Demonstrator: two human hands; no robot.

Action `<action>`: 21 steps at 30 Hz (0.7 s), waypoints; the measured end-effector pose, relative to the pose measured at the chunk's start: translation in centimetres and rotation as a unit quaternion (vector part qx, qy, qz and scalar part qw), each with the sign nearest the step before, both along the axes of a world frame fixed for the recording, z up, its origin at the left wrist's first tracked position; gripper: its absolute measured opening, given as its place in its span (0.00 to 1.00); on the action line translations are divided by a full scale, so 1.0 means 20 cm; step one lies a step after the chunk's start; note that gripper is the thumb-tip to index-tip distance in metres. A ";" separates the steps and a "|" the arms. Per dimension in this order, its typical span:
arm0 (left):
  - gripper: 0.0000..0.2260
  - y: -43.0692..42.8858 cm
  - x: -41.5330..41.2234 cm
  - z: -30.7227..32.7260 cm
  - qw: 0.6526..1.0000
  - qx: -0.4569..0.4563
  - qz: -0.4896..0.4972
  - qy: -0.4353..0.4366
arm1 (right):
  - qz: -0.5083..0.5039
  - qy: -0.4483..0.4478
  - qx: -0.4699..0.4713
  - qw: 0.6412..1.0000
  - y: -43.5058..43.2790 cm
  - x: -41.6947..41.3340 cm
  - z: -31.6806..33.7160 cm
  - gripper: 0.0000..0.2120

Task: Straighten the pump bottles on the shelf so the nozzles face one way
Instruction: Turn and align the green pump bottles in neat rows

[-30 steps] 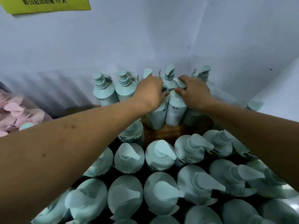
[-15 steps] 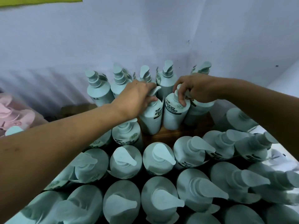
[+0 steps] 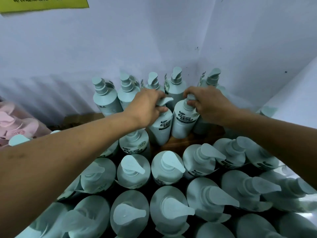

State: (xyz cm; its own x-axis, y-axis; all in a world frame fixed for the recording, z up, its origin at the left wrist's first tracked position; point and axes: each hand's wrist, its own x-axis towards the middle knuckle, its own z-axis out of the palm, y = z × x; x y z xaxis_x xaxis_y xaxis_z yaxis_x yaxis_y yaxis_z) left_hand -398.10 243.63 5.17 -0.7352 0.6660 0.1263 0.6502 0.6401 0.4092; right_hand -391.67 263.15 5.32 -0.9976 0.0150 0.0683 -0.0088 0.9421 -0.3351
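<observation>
Dozens of pale green plastic pump bottles (image 3: 133, 170) crowd the brown wooden shelf (image 3: 181, 142), the near rows with nozzles pointing right. At far left lie pink pump bottles (image 3: 15, 121), under a yellow paper sign (image 3: 44, 4). In the far middle, the left hand (image 3: 147, 107) has its fingers clamped round the pump neck of a tilted green bottle (image 3: 161, 129), whose nozzle points right. Just beside it stands a second green bottle (image 3: 183, 122), with the right hand (image 3: 209, 103) fingers curled tight over its pump head.
</observation>
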 end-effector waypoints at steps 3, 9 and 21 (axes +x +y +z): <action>0.13 0.01 0.07 0.02 0.999 -0.012 -0.049 0.020 | 0.015 0.026 0.014 0.999 0.01 0.07 0.01 0.09; 0.13 -0.01 0.17 0.02 0.995 -0.025 -0.098 -0.022 | 0.026 -0.003 0.029 0.999 0.01 0.17 0.01 0.08; 0.11 -0.08 0.21 0.04 0.987 -0.057 -0.149 -0.036 | 0.066 -0.006 0.034 0.997 -0.02 0.28 -0.01 0.07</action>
State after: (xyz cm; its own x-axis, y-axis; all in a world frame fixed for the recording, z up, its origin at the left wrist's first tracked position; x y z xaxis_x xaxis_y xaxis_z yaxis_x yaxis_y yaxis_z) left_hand -393.90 242.08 5.88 -0.5096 0.8604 -0.0069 0.7880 0.4700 0.3977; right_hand -386.02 262.75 5.12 -0.9913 -0.1202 0.0536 -0.1303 0.9539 -0.2703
